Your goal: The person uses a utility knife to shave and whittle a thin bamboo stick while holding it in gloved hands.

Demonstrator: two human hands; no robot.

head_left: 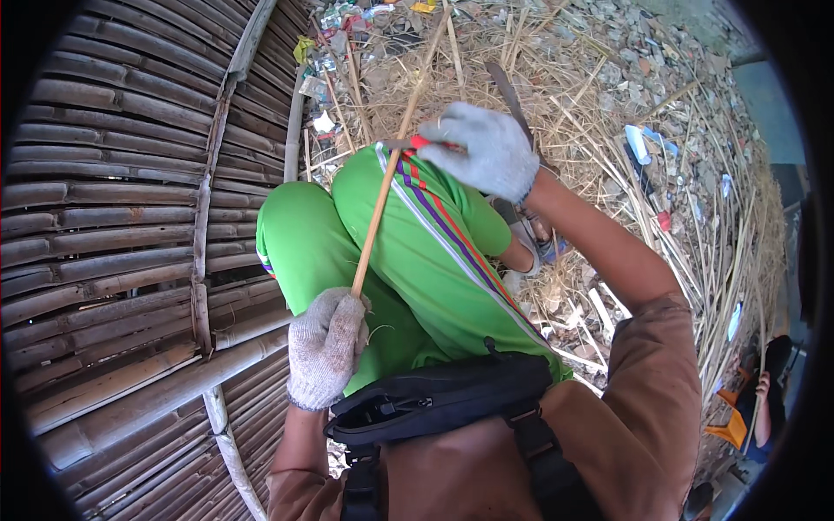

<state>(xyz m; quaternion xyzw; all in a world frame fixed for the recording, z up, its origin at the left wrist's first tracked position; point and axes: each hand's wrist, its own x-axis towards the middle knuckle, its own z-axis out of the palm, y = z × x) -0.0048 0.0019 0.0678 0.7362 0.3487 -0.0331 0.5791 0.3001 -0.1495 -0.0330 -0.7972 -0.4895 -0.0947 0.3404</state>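
A long, thin bamboo strip [380, 214] slants across my green-clad knee and runs up past it toward the far ground. My left hand [325, 349], in a grey-white knitted glove, is closed round the strip's near end by my lap. In the same kind of glove, my right hand [486, 149] grips a small knife [420, 141] with a red handle. The knife's short dark blade lies across the strip just above the knee. Part of the handle is hidden in my fingers. Behind the right hand a long dark flat piece [506, 94], blade-like, rests on the ground.
A bamboo slat platform [113, 217] fills the left side. Straw, shavings and litter cover the ground ahead, with long thin bamboo strips [643, 208] heaped at right. A black waist bag [443, 395] sits on my lap. Another person [763, 404] is at the far right edge.
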